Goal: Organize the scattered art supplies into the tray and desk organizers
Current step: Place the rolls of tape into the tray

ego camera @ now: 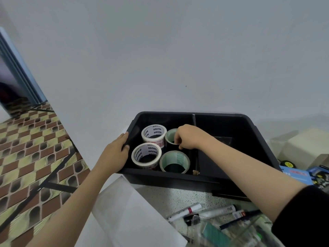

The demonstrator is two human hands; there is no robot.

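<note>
A black divided tray (231,182) sits on the speckled table against the wall. Its left compartment holds two white printed tape rolls, one at the back (154,133) and one in front (146,155), and a pale green roll (175,162) at the front. My right hand (188,137) reaches into that compartment and pinches the rim of a second pale green tape roll (170,136) at the back. My left hand (115,154) grips the tray's left rim, fingers curled over the edge.
Several markers and pens (210,212) lie scattered on the table in front of the tray, beside a clear plastic organizer (236,230). White paper (131,216) lies at the left. Boxes (302,148) and blue packaging (295,173) stand at the right.
</note>
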